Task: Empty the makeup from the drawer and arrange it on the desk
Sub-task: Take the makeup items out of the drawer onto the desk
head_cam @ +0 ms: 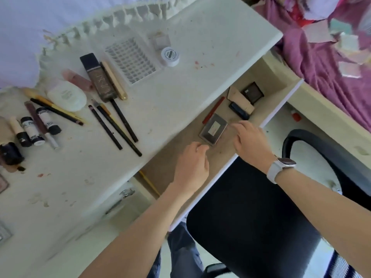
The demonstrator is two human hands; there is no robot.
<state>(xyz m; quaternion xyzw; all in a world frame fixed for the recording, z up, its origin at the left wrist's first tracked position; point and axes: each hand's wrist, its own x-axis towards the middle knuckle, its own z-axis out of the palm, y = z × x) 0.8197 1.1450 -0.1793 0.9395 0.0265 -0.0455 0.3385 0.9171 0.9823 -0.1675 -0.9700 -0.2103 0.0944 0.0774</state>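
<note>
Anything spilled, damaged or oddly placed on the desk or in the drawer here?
Yes. The desk carries reddish smears near the white jar and at its left front edge, like spilled makeup. In the drawer, a yellow pencil lies half hidden under the desk.

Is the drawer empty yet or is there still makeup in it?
Not empty. The open drawer still holds a grey compact, a red pencil, a dark square compact and a black tube.
</note>
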